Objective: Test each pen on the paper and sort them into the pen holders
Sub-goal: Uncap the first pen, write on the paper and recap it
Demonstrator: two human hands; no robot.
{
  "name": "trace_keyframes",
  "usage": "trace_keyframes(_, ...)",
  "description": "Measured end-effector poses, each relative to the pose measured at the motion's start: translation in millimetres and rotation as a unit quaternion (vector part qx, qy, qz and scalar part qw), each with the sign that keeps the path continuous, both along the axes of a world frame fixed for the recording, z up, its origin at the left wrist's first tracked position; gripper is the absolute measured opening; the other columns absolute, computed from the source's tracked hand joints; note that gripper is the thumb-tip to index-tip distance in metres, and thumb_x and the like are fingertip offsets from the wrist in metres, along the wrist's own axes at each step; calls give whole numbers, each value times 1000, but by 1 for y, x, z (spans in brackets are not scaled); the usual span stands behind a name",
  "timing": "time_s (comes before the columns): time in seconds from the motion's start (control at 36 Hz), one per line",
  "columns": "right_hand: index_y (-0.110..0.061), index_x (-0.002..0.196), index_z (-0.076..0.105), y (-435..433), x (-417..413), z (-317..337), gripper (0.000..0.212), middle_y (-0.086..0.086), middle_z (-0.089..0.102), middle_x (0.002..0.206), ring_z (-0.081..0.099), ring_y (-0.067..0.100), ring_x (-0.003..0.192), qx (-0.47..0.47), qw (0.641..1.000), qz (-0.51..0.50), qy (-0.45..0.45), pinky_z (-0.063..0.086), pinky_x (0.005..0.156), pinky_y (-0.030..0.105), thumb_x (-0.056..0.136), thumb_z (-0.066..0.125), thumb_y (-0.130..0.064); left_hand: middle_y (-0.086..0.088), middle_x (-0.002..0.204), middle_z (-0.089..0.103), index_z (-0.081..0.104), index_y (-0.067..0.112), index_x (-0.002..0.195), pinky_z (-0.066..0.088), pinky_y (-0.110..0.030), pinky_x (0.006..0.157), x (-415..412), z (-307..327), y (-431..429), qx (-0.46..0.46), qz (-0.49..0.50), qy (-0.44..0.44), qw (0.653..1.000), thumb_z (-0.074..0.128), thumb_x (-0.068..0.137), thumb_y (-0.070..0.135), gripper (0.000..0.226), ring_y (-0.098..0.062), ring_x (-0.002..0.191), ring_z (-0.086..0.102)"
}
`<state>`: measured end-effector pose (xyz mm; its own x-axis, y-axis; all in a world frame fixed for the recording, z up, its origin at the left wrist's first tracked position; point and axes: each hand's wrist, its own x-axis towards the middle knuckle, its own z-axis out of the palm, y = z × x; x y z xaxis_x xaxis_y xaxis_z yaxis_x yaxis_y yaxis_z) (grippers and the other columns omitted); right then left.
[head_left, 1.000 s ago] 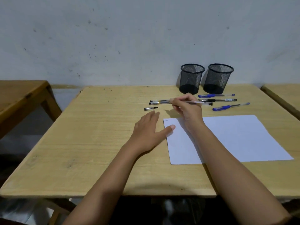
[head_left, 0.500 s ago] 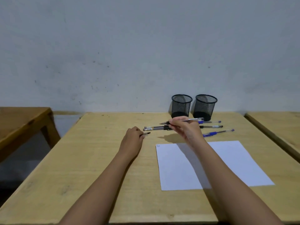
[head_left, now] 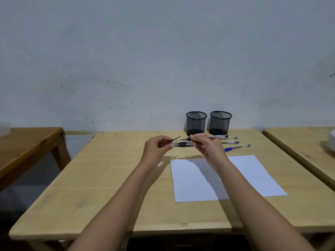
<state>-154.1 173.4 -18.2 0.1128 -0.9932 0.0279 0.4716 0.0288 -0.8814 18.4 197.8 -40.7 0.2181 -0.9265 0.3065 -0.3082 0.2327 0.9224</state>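
My right hand (head_left: 208,147) grips a clear pen (head_left: 215,136) lifted above the table, tip pointing left. My left hand (head_left: 157,147) pinches a small black pen cap (head_left: 175,139) just left of that tip. Under the hands a black pen (head_left: 183,145) lies on the table. To the right lie a blue pen (head_left: 236,148), a black-tipped pen (head_left: 230,142) and another pen (head_left: 233,138) partly hidden. A white paper sheet (head_left: 253,176) lies before me, with a small mark at its top left corner. Two black mesh pen holders (head_left: 196,123) (head_left: 220,123) stand at the back.
The wooden table (head_left: 108,178) stands against a grey wall. Another wooden table (head_left: 27,147) is at the left, and a third (head_left: 299,142) at the right carries a white object (head_left: 331,140) at the frame edge.
My left hand left the table near the paper, picked up the loose cap and raised it. My right hand lifted the clear pen off the table. The camera tilted upward.
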Motion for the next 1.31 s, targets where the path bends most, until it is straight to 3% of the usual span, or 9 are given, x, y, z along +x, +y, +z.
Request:
trace_keyframes(0.17, 6, 77, 63, 0, -2, 3, 5, 10, 64, 68, 66, 13, 56, -3, 1000, 14, 0, 54, 57, 13, 76, 66, 10, 2, 83, 68, 70, 8, 93, 47, -7, 69, -7, 5, 2, -5, -24, 6, 1000, 71, 78, 4, 16, -6, 75, 62)
trace_keyframes(0.31, 4, 75, 62, -3, -3, 4, 6, 10, 64, 70, 66, 12, 57, 12, 998, 54, 20, 53, 58, 13, 77, 65, 9, -3, 87, 71, 71, 10, 91, 52, -20, 79, -10, 10, -5, 6, -55, 17, 998, 73, 77, 5, 15, -12, 81, 66)
trace_keyframes(0.47, 6, 78, 65, -12, -11, 12, 2, 5, 65, 66, 67, 12, 63, -7, 997, 72, 6, 54, 63, 14, 78, 66, 7, -2, 84, 71, 71, 1, 96, 45, -8, 62, -14, 20, -16, 3, -87, 99, 991, 73, 76, 3, 20, 4, 70, 65)
trace_keyframes(0.75, 0, 74, 62, -39, -21, 31, 8, 10, 65, 69, 69, 15, 63, -35, 996, 67, 37, 54, 61, 15, 78, 65, 6, 5, 75, 72, 72, 8, 86, 49, -10, 71, -24, 34, -50, -13, -111, 111, 988, 71, 76, -1, 13, 1, 71, 66)
trace_keyframes(0.81, 1, 80, 63, -46, -24, 35, 3, 10, 66, 74, 69, 14, 66, -44, 994, 77, 56, 54, 63, 15, 82, 64, -1, 10, 71, 72, 72, 8, 86, 49, -9, 69, -21, 38, -58, -17, -103, 107, 989, 72, 76, -1, 13, 2, 69, 65)
trace_keyframes(0.89, 6, 94, 65, -58, -32, 41, 15, 11, 67, 82, 69, 14, 71, -53, 995, 69, 54, 54, 67, 15, 84, 63, -6, 6, 75, 72, 71, 2, 92, 46, -7, 66, -13, 44, -70, -23, -86, 95, 991, 72, 76, 1, 16, 5, 68, 64)
trace_keyframes(1.03, 1, 96, 70, -76, -47, 49, 18, 7, 72, 83, 70, 17, 81, -104, 977, 71, 171, 55, 74, 18, 78, 68, -3, -2, 84, 72, 72, 6, 93, 46, -6, 68, -1, 59, -87, -24, -93, 74, 993, 74, 74, 3, 19, 2, 72, 66)
trace_keyframes(1.22, -9, 82, 71, -97, -42, 58, 20, 3, 71, 68, 68, 9, 63, -162, 916, 62, 361, 53, 66, 16, 69, 76, 5, -6, 89, 73, 73, 11, 94, 51, -14, 81, -9, 87, -115, -49, -116, 80, 989, 76, 73, 7, 22, -9, 85, 68)
trace_keyframes(1.31, -12, 85, 69, -110, -37, 54, 24, 10, 70, 77, 69, 18, 73, -164, 894, 59, 413, 57, 76, 27, 67, 78, 1, -1, 88, 72, 72, 12, 95, 52, -16, 83, -21, 94, -127, -64, -135, 79, 986, 73, 77, 6, 19, -6, 84, 67)
